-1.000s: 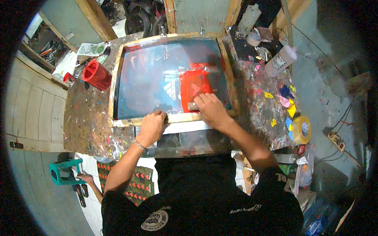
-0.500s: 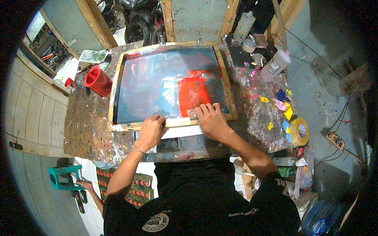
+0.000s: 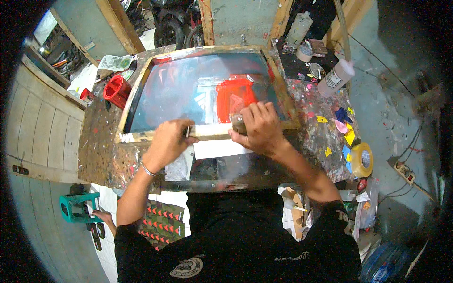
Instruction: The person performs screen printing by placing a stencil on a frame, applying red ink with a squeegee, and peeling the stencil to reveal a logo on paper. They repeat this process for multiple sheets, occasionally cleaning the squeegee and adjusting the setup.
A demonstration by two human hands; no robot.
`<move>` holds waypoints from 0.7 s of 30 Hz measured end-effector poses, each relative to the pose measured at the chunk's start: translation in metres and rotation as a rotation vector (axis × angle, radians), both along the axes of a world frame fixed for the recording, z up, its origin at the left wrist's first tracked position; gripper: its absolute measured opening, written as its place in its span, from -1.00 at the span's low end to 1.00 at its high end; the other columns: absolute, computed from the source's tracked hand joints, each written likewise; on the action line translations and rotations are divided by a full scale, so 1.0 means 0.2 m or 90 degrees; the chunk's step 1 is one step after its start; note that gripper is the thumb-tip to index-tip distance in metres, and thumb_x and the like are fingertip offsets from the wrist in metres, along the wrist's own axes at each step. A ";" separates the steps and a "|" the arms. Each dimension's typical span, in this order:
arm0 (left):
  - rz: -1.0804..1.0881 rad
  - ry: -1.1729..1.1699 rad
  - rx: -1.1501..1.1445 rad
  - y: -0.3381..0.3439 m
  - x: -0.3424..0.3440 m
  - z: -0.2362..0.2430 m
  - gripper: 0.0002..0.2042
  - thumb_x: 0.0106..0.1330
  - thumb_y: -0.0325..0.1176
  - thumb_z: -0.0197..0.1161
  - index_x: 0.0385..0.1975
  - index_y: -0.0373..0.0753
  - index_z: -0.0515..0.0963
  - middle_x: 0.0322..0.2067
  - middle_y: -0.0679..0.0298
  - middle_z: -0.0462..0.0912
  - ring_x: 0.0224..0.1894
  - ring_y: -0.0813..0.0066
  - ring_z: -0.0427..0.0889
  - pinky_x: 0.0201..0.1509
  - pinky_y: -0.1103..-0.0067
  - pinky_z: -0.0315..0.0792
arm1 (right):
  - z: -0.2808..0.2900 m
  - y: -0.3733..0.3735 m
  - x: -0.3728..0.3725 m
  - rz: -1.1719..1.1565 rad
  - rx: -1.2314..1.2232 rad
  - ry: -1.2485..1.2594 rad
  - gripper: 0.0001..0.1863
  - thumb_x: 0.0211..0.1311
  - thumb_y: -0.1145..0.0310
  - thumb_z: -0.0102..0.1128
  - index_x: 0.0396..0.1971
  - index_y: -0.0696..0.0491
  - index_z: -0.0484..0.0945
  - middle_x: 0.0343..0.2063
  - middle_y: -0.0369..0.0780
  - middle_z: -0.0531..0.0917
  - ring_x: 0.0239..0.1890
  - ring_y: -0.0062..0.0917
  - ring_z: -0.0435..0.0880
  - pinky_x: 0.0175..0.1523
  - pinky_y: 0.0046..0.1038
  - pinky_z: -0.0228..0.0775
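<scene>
A wooden-framed printing screen (image 3: pixel 165 89) tilts over the worktable, its near edge lifted. Wet red ink (image 3: pixel 231 89) covers a patch on the right of its blue-grey mesh, beside pale shapes. My left hand (image 3: pixel 167 141) is closed around the near rail, thumb below. My right hand (image 3: pixel 262 125) is at the same rail, further right, closed on what looks like a small brown squeegee (image 3: pixel 239 123); the palm hides most of it. White paper (image 3: pixel 222 149) lies under the lifted edge, and a pale sheet (image 3: pixel 179 167) is beside it.
A red ink pot (image 3: pixel 118 90) stands left of the screen. On the right are a bottle (image 3: pixel 336 78), a tape roll (image 3: pixel 361 159) and coloured scraps (image 3: pixel 349 134). Below left, another person's hand (image 3: pixel 102 215) is by a green stool (image 3: pixel 80 207), near printed camouflage pieces (image 3: pixel 163 224).
The screen's near edge has risen, with both hands moving up along with it. More of the paper and pale sheet beneath now shows. The other person's hand has shifted slightly.
</scene>
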State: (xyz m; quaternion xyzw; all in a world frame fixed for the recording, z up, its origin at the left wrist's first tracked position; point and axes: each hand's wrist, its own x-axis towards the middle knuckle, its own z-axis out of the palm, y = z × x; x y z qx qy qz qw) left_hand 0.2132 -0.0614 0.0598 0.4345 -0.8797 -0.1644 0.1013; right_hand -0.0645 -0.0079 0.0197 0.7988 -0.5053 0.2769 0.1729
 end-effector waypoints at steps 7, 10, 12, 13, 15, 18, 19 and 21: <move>0.027 0.190 0.071 -0.20 0.02 0.38 -0.48 0.00 -0.43 0.62 -0.02 -0.36 0.56 -0.27 0.14 0.72 -0.24 0.51 0.65 -0.15 0.51 0.52 | 0.37 -0.28 -0.02 -0.026 -0.078 -0.043 -0.41 0.12 -0.26 0.30 -0.55 0.06 0.51 -0.59 -0.12 0.58 -0.46 -0.20 0.65 -0.28 -0.11 0.51; 0.041 0.231 -0.209 -0.16 -0.06 0.50 -0.55 0.05 -0.45 0.58 -0.05 -0.32 0.58 -0.28 0.15 0.69 -0.21 0.35 0.67 -0.10 0.47 0.53 | 0.56 -0.39 -0.06 -0.064 -0.088 -0.018 -0.35 0.17 -0.31 0.23 -0.58 0.07 0.54 -0.62 -0.09 0.60 -0.52 -0.16 0.67 -0.32 -0.06 0.53; 0.040 0.247 -0.582 -0.10 -0.07 0.44 -0.62 0.11 -0.45 0.54 -0.08 -0.32 0.58 -0.27 0.14 0.67 -0.19 0.27 0.66 -0.10 0.44 0.53 | 0.68 -0.48 -0.07 -0.048 -0.081 -0.031 -0.27 0.20 -0.35 0.16 -0.57 0.15 0.64 -0.57 0.02 0.66 -0.48 -0.05 0.70 -0.28 -0.04 0.56; 0.059 0.344 -0.521 -0.03 -0.10 0.35 -0.74 0.15 -0.48 0.48 -0.19 -0.31 0.60 -0.26 0.09 0.65 -0.22 0.10 0.62 -0.14 0.39 0.48 | 0.78 -0.49 -0.10 -0.072 -0.027 -0.042 -0.26 0.20 -0.35 0.16 -0.56 0.17 0.66 -0.56 0.05 0.67 -0.45 -0.02 0.71 -0.25 -0.03 0.57; 0.178 0.475 -0.300 0.05 -0.14 0.06 -0.88 0.28 -0.51 0.36 -0.26 -0.30 0.56 -0.31 0.20 0.59 -0.30 0.38 0.54 -0.14 0.48 0.43 | 0.93 -0.55 -0.11 -0.098 0.073 -0.077 -0.23 0.20 -0.35 0.14 -0.55 0.21 0.70 -0.53 0.11 0.69 -0.40 0.03 0.73 -0.19 -0.03 0.58; 0.359 0.680 0.249 -0.01 -0.20 -0.37 -0.67 0.37 -0.30 0.37 -0.01 -0.33 0.49 -0.14 0.30 0.57 -0.09 0.53 0.49 0.04 0.56 0.41 | 1.05 -0.67 -0.11 -0.099 0.125 -0.090 -0.21 0.21 -0.36 0.10 -0.48 0.22 0.74 -0.48 0.19 0.68 -0.32 0.10 0.73 -0.12 -0.01 0.58; 0.402 0.716 0.361 -0.04 -0.25 -0.40 -0.61 0.45 -0.16 0.28 0.05 -0.37 0.53 0.02 0.23 0.58 0.07 0.41 0.54 0.14 0.50 0.44 | 1.08 -0.69 -0.12 -0.093 0.131 -0.080 -0.22 0.21 -0.35 0.10 -0.47 0.22 0.74 -0.48 0.19 0.68 -0.32 0.10 0.73 -0.12 -0.01 0.58; 0.313 1.024 0.662 -0.13 -0.28 -0.38 -0.64 0.44 -0.20 0.29 0.08 -0.32 0.54 0.03 0.23 0.62 0.03 0.40 0.64 0.01 0.54 0.56 | 1.12 -0.74 -0.14 -0.086 0.125 -0.079 -0.22 0.21 -0.34 0.09 -0.44 0.23 0.74 -0.47 0.19 0.69 -0.31 0.12 0.72 -0.11 0.00 0.57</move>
